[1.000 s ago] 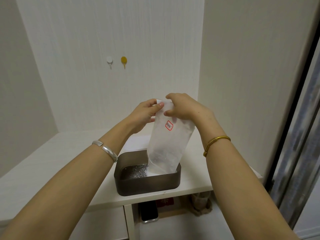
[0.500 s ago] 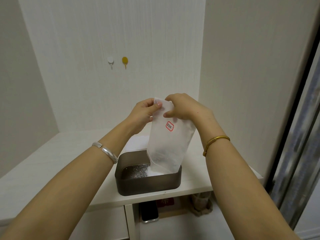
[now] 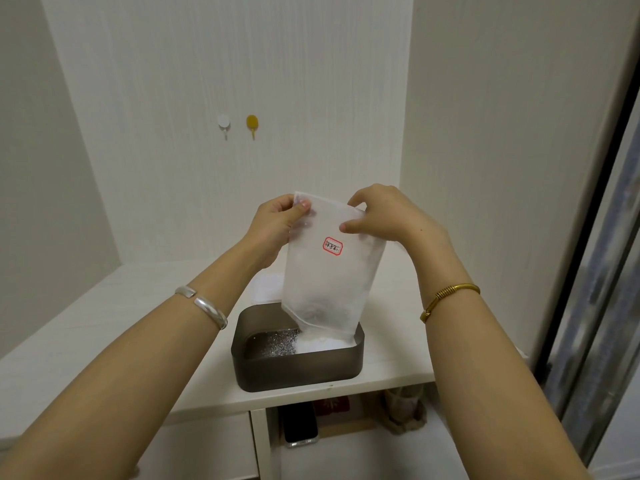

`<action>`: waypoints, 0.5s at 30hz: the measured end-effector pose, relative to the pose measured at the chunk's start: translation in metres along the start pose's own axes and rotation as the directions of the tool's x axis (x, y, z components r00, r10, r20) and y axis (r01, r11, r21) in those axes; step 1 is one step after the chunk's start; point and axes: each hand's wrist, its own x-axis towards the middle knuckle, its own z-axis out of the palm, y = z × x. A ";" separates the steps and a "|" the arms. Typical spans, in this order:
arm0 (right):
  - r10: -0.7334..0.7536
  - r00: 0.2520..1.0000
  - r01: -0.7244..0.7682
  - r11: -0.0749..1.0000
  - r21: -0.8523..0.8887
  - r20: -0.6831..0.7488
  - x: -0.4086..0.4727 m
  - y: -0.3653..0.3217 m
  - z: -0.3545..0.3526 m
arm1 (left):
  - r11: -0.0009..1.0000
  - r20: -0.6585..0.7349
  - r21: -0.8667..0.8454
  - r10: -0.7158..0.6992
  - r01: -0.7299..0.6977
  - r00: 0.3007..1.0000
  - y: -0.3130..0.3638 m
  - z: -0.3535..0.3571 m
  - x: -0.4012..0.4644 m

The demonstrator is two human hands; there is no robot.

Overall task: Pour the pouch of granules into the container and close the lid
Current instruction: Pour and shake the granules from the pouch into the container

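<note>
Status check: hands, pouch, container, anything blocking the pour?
Left hand and right hand pinch the upturned pouch by its top corners. Mouth down inside the brown container, granules piling at its right. Nothing blocking; lid not identifiable.

White wood-grain cabinet top (image 3: 104, 327) set in a wall alcove. Dark brown rounded-rectangular container (image 3: 298, 370) sits on it near the front edge, lid off, granules (image 3: 280, 342) inside. White flat object (image 3: 265, 289) lies just behind the container, partly hidden, can't tell what. Open shelf below (image 3: 349, 448) carries a black phone (image 3: 300, 426), glass jar (image 3: 403, 405) on a mat, and a red item.
</note>
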 end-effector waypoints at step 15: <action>0.128 0.992 -0.073 0.620 0.781 -0.010 -0.027 0.025 0.028 | 0.984 -0.070 -0.164 -0.081 0.068 0.994 -0.002 -0.019 -0.007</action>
